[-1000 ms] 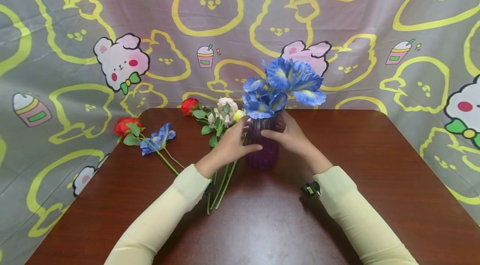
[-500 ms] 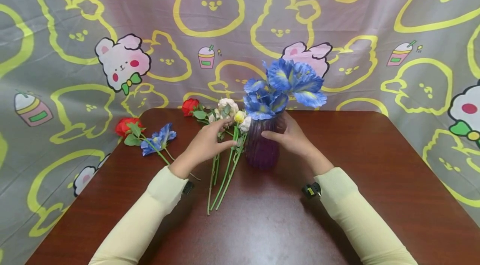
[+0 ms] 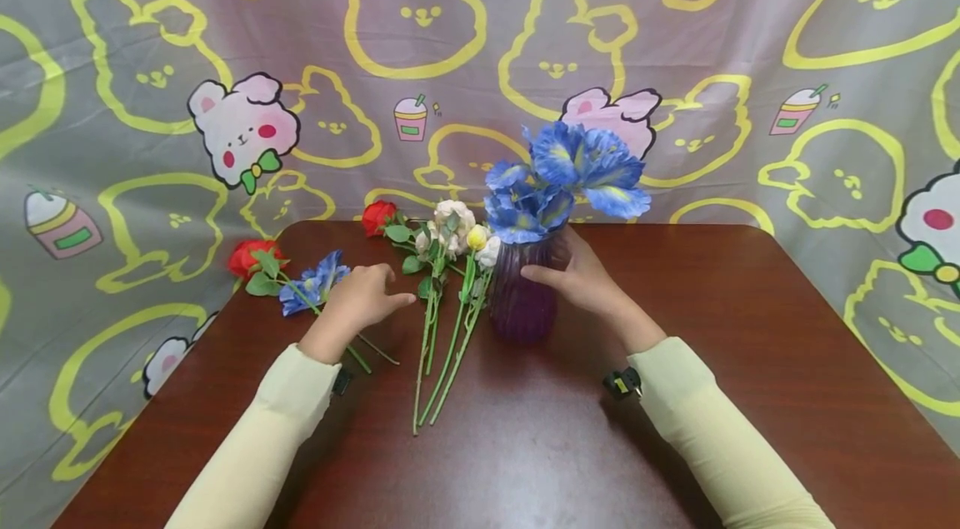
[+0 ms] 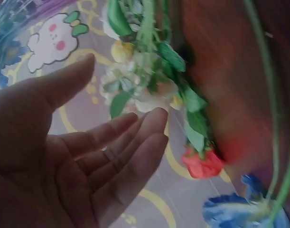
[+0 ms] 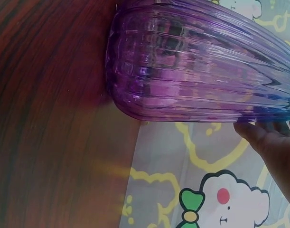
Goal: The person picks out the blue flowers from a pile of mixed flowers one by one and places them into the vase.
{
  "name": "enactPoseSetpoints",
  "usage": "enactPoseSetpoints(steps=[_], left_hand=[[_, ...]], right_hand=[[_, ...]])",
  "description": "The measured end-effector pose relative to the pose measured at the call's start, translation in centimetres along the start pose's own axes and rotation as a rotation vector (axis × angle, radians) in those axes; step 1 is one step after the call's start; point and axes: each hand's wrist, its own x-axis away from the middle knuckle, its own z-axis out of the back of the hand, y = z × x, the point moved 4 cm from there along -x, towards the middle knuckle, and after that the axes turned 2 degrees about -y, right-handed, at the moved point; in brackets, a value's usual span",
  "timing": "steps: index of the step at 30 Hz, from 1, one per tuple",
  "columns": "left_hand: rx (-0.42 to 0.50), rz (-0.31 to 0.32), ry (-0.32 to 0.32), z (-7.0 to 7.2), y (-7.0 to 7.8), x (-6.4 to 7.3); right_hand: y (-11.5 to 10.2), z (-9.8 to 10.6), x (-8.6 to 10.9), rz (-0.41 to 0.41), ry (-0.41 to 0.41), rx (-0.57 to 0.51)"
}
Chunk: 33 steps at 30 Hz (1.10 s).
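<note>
A purple ribbed vase (image 3: 517, 300), see-through in the right wrist view (image 5: 192, 71), stands upright on the table and bears large blue flowers (image 3: 570, 175). My right hand (image 3: 588, 279) grips the vase high on its right side, thumb across the front. Empty, with fingers relaxed and apart, my left hand (image 3: 356, 304) is over the stems at the left. It partly covers a blue flower (image 3: 311, 283) that lies beside a red rose (image 3: 255, 258). In the left wrist view, the left palm (image 4: 54, 171) and spread fingers hold nothing.
Between the hands lie white flowers (image 3: 453, 221), a yellow bud (image 3: 477, 237) and another red rose (image 3: 378, 217), their green stems (image 3: 453, 358) pointing toward the front. A cartoon-printed cloth (image 3: 465, 37) hangs behind the brown table (image 3: 750, 329).
My left hand has let go of the vase and moved left, past the white flowers, to the blue flower's stem. The right hand stays on the vase.
</note>
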Motion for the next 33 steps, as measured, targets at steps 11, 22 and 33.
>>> enactPoseSetpoints(steps=[11,22,33], left_hand=[[-0.138,0.17,-0.052,-1.0,-3.0,0.8],[-0.16,0.228,-0.099,-1.6,-4.6,0.3],[-0.159,0.205,-0.08,-2.6,-5.1,-0.3]], right_hand=[[-0.1,0.1,0.0,0.016,-0.004,-0.006],[0.0,-0.1,0.0,0.024,-0.013,-0.007],[0.1,0.1,-0.1,0.019,-0.017,0.018]])
